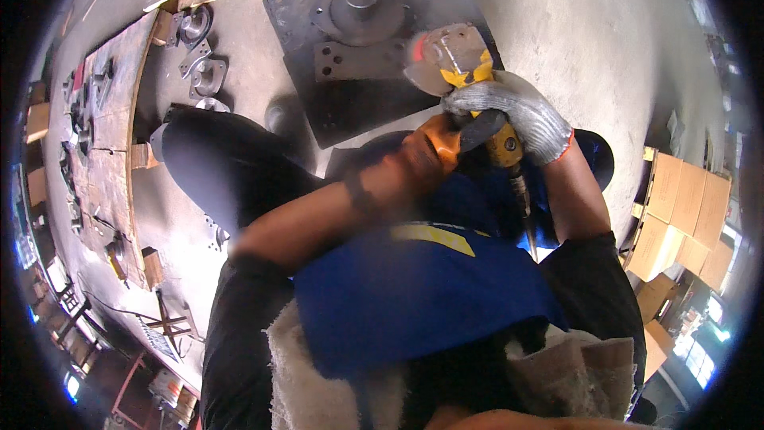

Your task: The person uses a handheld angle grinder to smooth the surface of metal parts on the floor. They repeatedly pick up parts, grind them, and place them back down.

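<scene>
A yellow-and-grey angle grinder (458, 52) is held in front of me, its disc (426, 72) blurred and its cord running down toward my lap. My right hand (517, 111), in a grey knit glove with an orange cuff, wraps round its body. Closed beside it is my left hand (434, 146), covered in orange and black; its fingers partly overlap the tool. Left of the disc lies a flat metal plate with holes (358, 62), against a round flanged metal part (362, 8). Both rest on a dark metal sheet (342, 115).
Several flanged metal parts (208, 76) lie on the floor to the left, by a wooden pallet (111, 127) bearing more parts. Stacked cardboard boxes (684, 207) stand at the right. My bent knees flank the work, and a blue apron (422, 302) covers my lap.
</scene>
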`<control>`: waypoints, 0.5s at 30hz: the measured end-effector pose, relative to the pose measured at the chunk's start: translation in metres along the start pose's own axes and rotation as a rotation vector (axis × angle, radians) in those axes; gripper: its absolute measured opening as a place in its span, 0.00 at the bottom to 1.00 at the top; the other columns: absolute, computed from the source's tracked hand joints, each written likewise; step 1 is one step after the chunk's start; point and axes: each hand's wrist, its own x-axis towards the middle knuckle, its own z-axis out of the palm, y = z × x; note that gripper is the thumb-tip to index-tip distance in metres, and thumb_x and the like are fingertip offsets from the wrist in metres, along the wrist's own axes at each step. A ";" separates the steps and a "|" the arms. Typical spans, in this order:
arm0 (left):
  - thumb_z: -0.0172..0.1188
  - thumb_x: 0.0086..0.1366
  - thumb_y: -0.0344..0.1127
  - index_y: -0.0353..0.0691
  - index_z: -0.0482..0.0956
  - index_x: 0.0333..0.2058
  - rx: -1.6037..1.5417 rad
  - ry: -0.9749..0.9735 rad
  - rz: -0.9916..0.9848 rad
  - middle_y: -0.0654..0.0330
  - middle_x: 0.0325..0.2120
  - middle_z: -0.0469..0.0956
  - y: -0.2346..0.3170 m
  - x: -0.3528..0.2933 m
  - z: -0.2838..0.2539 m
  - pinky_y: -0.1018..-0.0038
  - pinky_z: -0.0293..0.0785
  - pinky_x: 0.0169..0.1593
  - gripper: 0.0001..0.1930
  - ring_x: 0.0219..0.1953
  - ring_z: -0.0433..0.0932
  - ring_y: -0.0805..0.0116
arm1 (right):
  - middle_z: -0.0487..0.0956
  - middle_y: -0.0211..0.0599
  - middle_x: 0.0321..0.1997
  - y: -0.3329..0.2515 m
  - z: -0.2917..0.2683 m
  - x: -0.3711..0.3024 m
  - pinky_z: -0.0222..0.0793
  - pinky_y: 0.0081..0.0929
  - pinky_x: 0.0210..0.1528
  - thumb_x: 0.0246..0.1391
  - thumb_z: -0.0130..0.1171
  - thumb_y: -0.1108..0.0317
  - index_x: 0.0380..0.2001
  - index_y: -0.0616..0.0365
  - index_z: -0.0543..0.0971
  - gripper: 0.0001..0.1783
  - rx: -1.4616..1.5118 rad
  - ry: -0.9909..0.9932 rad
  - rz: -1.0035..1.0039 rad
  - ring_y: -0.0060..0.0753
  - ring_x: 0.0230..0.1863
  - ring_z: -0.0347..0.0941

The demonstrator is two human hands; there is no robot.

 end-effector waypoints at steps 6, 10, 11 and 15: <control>0.52 0.61 0.32 0.36 0.67 0.53 0.231 -0.055 -0.115 0.46 0.45 0.74 -0.019 -0.032 0.003 0.67 0.73 0.49 0.20 0.47 0.75 0.53 | 0.81 0.34 0.36 -0.015 0.029 0.040 0.72 0.20 0.41 0.48 0.63 0.57 0.41 0.61 0.78 0.22 -0.265 -0.032 0.201 0.25 0.36 0.77; 0.52 0.62 0.33 0.37 0.68 0.52 0.298 -0.068 -0.136 0.49 0.43 0.75 -0.035 -0.049 0.003 0.69 0.73 0.47 0.19 0.44 0.75 0.56 | 0.81 0.36 0.37 -0.019 0.049 0.053 0.72 0.20 0.42 0.51 0.60 0.57 0.42 0.63 0.77 0.21 -0.175 -0.096 0.169 0.26 0.37 0.78; 0.52 0.62 0.34 0.37 0.68 0.52 0.330 -0.048 -0.137 0.50 0.43 0.75 -0.040 -0.050 0.006 0.69 0.73 0.46 0.19 0.44 0.75 0.57 | 0.81 0.37 0.37 -0.016 0.047 0.059 0.72 0.20 0.42 0.52 0.59 0.58 0.42 0.64 0.77 0.21 -0.173 -0.085 0.197 0.26 0.37 0.78; 0.51 0.62 0.35 0.37 0.69 0.51 0.445 0.045 -0.139 0.53 0.42 0.76 -0.051 -0.057 0.014 0.71 0.73 0.46 0.18 0.44 0.75 0.60 | 0.81 0.37 0.34 -0.010 0.054 0.075 0.72 0.20 0.41 0.52 0.59 0.57 0.40 0.65 0.78 0.21 -0.210 -0.140 0.189 0.26 0.36 0.77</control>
